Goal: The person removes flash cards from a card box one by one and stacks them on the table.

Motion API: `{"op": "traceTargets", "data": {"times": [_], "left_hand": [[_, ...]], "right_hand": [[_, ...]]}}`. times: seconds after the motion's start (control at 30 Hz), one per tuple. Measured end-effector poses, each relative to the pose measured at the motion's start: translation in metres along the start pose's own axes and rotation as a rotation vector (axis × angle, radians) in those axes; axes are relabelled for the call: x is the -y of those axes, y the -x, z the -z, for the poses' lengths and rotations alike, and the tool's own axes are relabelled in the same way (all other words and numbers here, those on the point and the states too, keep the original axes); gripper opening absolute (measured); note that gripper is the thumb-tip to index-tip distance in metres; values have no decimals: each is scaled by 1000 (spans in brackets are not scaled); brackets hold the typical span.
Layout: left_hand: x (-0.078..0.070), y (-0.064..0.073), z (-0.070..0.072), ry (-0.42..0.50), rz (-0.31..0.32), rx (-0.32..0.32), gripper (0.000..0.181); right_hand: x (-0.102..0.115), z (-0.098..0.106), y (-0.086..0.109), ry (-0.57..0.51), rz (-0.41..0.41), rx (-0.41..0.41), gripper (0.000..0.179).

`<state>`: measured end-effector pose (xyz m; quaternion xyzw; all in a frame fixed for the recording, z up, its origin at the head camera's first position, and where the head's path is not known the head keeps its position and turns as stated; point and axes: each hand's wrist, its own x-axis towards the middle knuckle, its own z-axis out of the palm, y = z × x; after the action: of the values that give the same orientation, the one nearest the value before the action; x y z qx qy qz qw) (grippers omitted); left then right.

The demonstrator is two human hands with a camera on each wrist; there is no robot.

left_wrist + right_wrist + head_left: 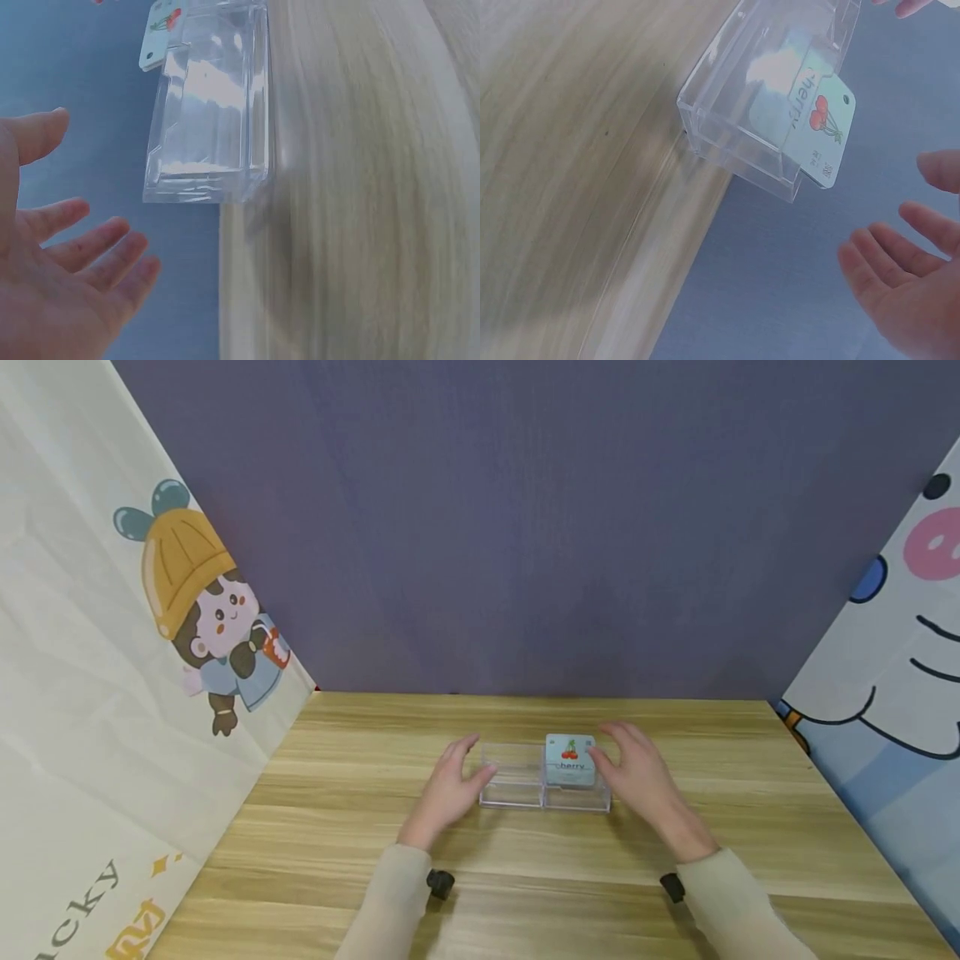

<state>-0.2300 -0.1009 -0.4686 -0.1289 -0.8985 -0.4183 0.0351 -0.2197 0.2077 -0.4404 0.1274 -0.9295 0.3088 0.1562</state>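
A clear plastic holder (512, 794) with two side-by-side compartments stands on the wooden table. In its right compartment leans a pale blue card (557, 752) printed with cherries and the word "cherry"; whether other cards lie behind it I cannot tell. The left compartment (202, 127) holds nothing that shows. My left hand (448, 785) is beside the holder's left end, fingers extended and apart from it in the left wrist view. On the other side, my right hand (643, 777) is near the card's right edge, its fingers loosely spread; the right wrist view shows a gap between them.
The table (525, 910) has a wood-grain top. Behind it rises a dark blue-grey panel (480, 527). A white cloth (67, 652) with a cartoon figure hangs on the left, and a cartoon-printed sheet (885, 693) on the right. Black wrist devices (440, 884) sit at both cuffs.
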Motion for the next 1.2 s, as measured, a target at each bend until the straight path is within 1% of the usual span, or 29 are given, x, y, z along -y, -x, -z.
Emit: {"op": "traceTargets", "data": {"times": [0.13,0.3,0.37,0.47,0.6,0.73,0.83,0.93,1.0,1.2], "left_hand": [[1,-4,-3,44,25,4,73],[3,-6,-7,94,40,61,81],[5,-7,-8,100,39,78,84],[6,-9,-10,115,33,87,87],[8,-11,-13,129,22,109,91],[9,-13,-16,123,31,138,98],[8,-15,-18,102,40,145,100],[7,-16,-20,80,41,147,99],[7,-18,-22,69,42,148,99],[11,-19,-25,73,40,155,102]], "right_hand": [[0,-3,-4,-8,1,-11,48],[2,-4,-7,-33,0,-17,47],[3,-4,-8,-39,-3,-17,47],[3,-5,-9,-48,-13,-16,47],[2,-7,-10,-68,-39,-14,46],[-2,-9,-10,-100,-68,-11,46],[-5,-11,-11,-134,-84,-11,46],[-9,-13,-12,-173,-91,-30,45],[-11,-14,-13,-202,-89,-50,43],[-11,-17,-13,-227,-57,-93,39]]}}
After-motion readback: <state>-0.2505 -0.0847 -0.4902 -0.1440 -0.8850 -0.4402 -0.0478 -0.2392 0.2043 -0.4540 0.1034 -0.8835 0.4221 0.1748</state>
